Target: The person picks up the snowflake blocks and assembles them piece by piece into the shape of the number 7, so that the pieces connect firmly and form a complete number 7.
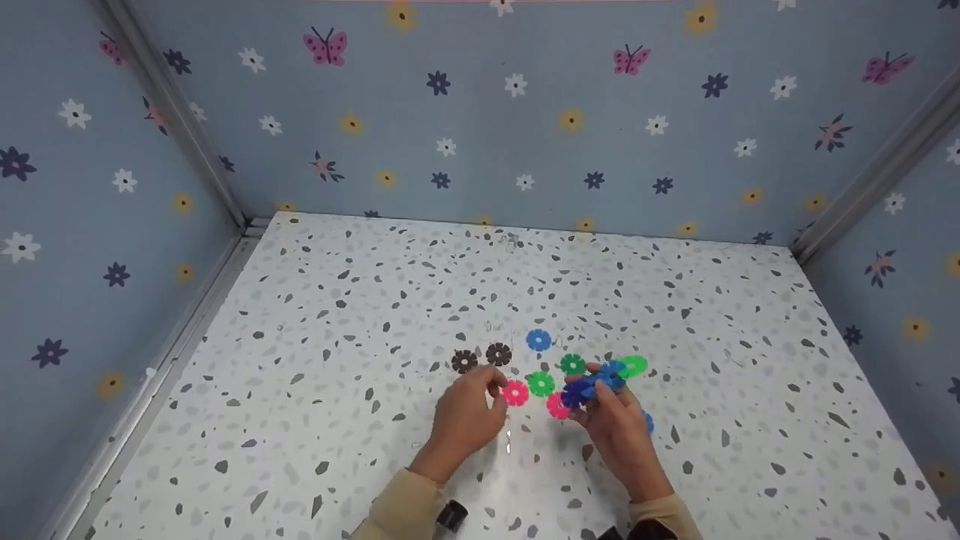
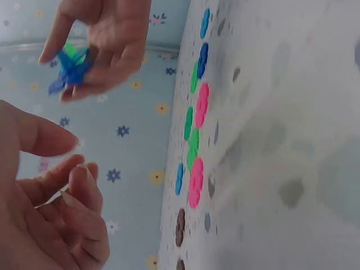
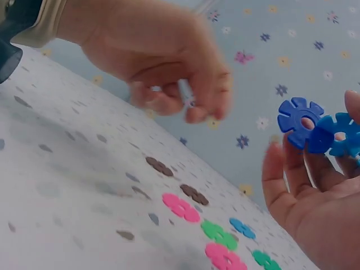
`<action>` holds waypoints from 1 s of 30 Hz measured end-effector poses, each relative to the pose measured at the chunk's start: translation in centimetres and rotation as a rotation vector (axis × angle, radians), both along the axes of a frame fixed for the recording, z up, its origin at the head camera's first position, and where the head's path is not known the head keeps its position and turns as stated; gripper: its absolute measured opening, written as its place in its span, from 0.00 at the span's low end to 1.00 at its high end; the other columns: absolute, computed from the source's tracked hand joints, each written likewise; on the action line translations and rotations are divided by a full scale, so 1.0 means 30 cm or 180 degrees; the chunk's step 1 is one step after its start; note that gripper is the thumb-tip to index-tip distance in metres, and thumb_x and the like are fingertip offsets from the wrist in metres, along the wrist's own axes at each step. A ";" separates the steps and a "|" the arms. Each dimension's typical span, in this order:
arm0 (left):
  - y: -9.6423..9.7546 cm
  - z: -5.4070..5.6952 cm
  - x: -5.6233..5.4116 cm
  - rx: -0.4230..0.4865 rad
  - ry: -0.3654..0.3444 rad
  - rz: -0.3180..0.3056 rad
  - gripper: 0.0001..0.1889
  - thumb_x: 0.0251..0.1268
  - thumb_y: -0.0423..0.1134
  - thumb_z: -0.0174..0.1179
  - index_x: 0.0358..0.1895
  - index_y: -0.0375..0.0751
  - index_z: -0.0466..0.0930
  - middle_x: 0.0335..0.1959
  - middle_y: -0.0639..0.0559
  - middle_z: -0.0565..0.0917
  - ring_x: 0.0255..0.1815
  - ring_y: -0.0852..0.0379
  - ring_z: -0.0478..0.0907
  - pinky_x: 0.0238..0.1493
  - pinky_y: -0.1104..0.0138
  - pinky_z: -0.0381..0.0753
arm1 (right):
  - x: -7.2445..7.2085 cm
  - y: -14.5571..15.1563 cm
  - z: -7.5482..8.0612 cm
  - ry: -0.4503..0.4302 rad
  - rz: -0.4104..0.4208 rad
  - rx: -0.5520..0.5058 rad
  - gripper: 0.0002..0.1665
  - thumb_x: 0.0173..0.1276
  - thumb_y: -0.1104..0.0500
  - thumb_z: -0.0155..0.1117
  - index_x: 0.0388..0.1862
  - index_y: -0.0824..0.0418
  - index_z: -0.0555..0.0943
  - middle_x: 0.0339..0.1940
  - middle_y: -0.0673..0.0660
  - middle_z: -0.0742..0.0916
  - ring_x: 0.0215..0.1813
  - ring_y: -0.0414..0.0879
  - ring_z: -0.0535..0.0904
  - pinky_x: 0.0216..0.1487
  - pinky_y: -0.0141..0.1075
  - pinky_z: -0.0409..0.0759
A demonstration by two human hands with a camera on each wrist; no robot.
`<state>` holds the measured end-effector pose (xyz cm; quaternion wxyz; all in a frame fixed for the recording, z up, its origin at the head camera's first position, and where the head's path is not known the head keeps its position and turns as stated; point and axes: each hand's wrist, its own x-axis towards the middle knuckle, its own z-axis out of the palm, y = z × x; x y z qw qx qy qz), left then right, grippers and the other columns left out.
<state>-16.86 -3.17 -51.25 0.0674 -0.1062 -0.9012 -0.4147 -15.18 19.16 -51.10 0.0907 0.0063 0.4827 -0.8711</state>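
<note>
My right hand point(image 1: 622, 442) holds a joined cluster of notched plastic flower discs, with a dark blue disc point(image 3: 300, 122) linked to a lighter blue disc point(image 3: 343, 134). A bright green disc point(image 1: 634, 366) shows at the cluster's far end. The cluster is raised above the tabletop, its lower part partly covered by my fingers. My left hand point(image 1: 469, 412) hovers to the left, fingers loosely curled and thumb apart from them, with nothing visible between. Nearest to it in the head view are a pink disc point(image 1: 515, 392) and two brown discs point(image 1: 498, 354).
More loose discs lie flat on the speckled white tabletop point(image 1: 360, 300): a light green disc point(image 1: 541, 384), a dark green disc point(image 1: 572, 364), a blue disc point(image 1: 538, 340) and another pink disc point(image 1: 558, 406). Flower-patterned panels point(image 1: 480, 150) enclose the back and sides.
</note>
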 end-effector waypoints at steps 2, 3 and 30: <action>-0.030 -0.021 -0.033 -0.0178 -0.0109 0.0257 0.05 0.59 0.31 0.61 0.38 0.43 0.80 0.32 0.56 0.76 0.30 0.57 0.73 0.30 0.64 0.74 | 0.004 0.018 -0.008 0.0038 -0.0007 -0.0025 0.13 0.81 0.57 0.47 0.60 0.55 0.70 0.53 0.58 0.81 0.47 0.47 0.75 0.45 0.37 0.76; -0.044 -0.031 -0.050 -0.0243 -0.0162 0.0369 0.05 0.60 0.31 0.61 0.39 0.42 0.81 0.33 0.55 0.77 0.31 0.56 0.74 0.30 0.63 0.74 | 0.004 0.024 -0.011 0.0079 0.0013 -0.0043 0.13 0.82 0.56 0.47 0.60 0.55 0.70 0.51 0.57 0.81 0.45 0.46 0.74 0.43 0.36 0.76; -0.078 -0.083 -0.101 -0.0193 -0.0567 0.0176 0.08 0.65 0.41 0.66 0.35 0.46 0.76 0.27 0.56 0.75 0.28 0.57 0.73 0.31 0.63 0.75 | -0.022 -0.002 -0.076 0.0069 -0.0086 -0.0385 0.08 0.78 0.62 0.52 0.35 0.56 0.76 0.35 0.52 0.86 0.17 0.34 0.67 0.14 0.23 0.62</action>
